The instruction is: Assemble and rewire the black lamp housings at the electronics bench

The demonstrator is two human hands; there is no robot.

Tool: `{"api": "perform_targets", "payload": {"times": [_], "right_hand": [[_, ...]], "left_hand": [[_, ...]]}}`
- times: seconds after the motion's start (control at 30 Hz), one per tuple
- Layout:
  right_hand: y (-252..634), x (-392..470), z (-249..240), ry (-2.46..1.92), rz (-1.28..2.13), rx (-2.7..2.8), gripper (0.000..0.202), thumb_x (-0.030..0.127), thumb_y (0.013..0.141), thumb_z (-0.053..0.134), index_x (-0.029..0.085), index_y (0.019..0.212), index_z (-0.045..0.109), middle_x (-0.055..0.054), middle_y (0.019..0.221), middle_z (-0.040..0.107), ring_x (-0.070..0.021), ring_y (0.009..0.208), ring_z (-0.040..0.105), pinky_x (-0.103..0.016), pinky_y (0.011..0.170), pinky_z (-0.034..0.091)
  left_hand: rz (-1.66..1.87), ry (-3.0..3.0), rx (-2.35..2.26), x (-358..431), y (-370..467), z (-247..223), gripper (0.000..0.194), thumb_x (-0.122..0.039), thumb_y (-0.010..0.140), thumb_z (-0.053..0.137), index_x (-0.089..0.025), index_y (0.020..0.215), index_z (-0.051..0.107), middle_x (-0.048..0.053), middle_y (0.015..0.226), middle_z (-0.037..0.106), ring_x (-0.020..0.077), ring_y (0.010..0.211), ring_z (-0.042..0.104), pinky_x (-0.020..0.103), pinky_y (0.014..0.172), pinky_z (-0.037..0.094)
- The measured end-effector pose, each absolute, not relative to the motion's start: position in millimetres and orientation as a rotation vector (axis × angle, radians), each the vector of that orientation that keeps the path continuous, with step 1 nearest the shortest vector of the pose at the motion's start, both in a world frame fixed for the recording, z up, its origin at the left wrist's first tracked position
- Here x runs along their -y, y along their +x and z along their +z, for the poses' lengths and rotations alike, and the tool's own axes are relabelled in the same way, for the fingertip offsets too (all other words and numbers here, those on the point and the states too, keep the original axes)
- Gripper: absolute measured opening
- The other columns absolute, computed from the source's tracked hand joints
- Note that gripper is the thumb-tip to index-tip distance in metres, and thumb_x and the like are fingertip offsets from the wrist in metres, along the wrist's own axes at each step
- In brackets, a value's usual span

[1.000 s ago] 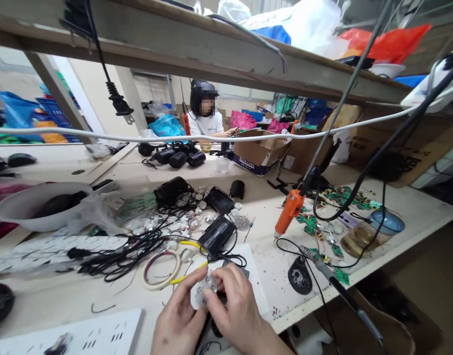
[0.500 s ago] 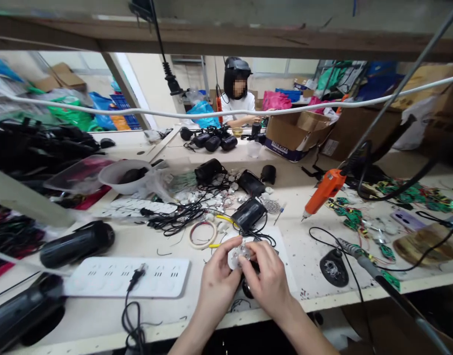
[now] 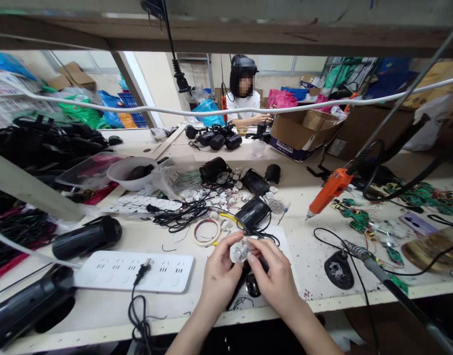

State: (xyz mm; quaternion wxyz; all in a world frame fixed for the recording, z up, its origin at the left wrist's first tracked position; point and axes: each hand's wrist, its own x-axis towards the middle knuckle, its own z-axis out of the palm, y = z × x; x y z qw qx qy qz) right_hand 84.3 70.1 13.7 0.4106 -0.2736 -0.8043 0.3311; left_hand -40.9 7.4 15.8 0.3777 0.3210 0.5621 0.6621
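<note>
A small clear plastic part (image 3: 241, 250) with round recesses is held up over the front of the bench. My left hand (image 3: 222, 271) grips its left side between thumb and fingers. On its right edge are the thumb and fingers of my right hand (image 3: 273, 271). Beneath the hands lies a black glossy part (image 3: 252, 285), partly covered by them, on a white sheet (image 3: 282, 236). Just beyond is a black cylindrical housing (image 3: 252, 213), and a roll of tape (image 3: 207, 232) lies to its left.
An orange electric screwdriver (image 3: 330, 192) hangs at right, above the bench. A soldering iron (image 3: 374, 268) extends over the right front edge. A white power strip (image 3: 133, 271) lies at left. Green circuit boards (image 3: 359, 219) spread at right. Across the bench sits a person (image 3: 243, 101).
The view has shifted slightly, so the bench items appear further right. My right thumb has moved off the face of the clear part to its edge, showing more of it.
</note>
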Motion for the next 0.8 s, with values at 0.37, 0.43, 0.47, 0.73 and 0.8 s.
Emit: {"api": "perform_targets", "payload": {"times": [0.37, 0.43, 0.47, 0.73, 0.8], "right_hand": [[88.9, -76.2, 13.7, -0.758, 0.961, 1.942, 0.026, 0.025, 0.098, 0.047, 0.022, 0.116, 0.066, -0.009, 0.102, 0.067, -0.0212, 0.094, 0.066, -0.034, 0.081, 0.057], [89.4, -75.5, 14.6, -0.751, 0.985, 1.943, 0.028, 0.024, 0.100, 0.044, 0.022, 0.116, 0.067, -0.008, 0.102, 0.067, -0.0209, 0.095, 0.065, -0.034, 0.081, 0.056], [89.5, -75.1, 15.1, -0.743, 1.000, 1.939, 0.029, 0.024, 0.100, 0.043, 0.022, 0.116, 0.067, -0.008, 0.101, 0.066, -0.0205, 0.093, 0.065, -0.033, 0.080, 0.056], [88.6, -71.7, 19.1, -0.696, 1.048, 1.932, 0.031, 0.022, 0.101, 0.041, 0.022, 0.119, 0.066, -0.007, 0.098, 0.064, -0.0181, 0.089, 0.063, -0.031, 0.077, 0.054], [88.9, -70.9, 20.5, -0.693, 1.051, 1.932, 0.031, 0.022, 0.101, 0.041, 0.022, 0.120, 0.066, -0.007, 0.099, 0.064, -0.0182, 0.089, 0.063, -0.031, 0.077, 0.055]], "left_hand": [[1.671, 0.788, -1.352, -9.9, -40.2, 15.2, 0.055, -0.017, 0.068, 0.071, -0.018, 0.121, 0.057, 0.012, 0.134, 0.061, 0.0270, 0.128, 0.056, 0.037, 0.106, 0.049], [1.679, 0.700, -1.283, -9.3, -42.2, 18.2, 0.060, -0.015, 0.063, 0.075, -0.019, 0.120, 0.057, 0.012, 0.133, 0.062, 0.0272, 0.125, 0.058, 0.037, 0.105, 0.049], [1.676, 0.667, -1.257, -8.6, -43.2, 19.6, 0.061, -0.014, 0.062, 0.075, -0.019, 0.120, 0.058, 0.012, 0.133, 0.062, 0.0272, 0.124, 0.058, 0.037, 0.104, 0.050], [1.676, 0.508, -1.121, -5.1, -46.6, 23.6, 0.065, -0.006, 0.055, 0.077, -0.019, 0.118, 0.062, 0.011, 0.132, 0.062, 0.0241, 0.114, 0.062, 0.029, 0.089, 0.054], [1.672, 0.510, -1.107, -5.2, -47.1, 24.1, 0.065, -0.006, 0.055, 0.076, -0.020, 0.117, 0.064, 0.010, 0.133, 0.062, 0.0228, 0.111, 0.063, 0.027, 0.086, 0.054]]}}
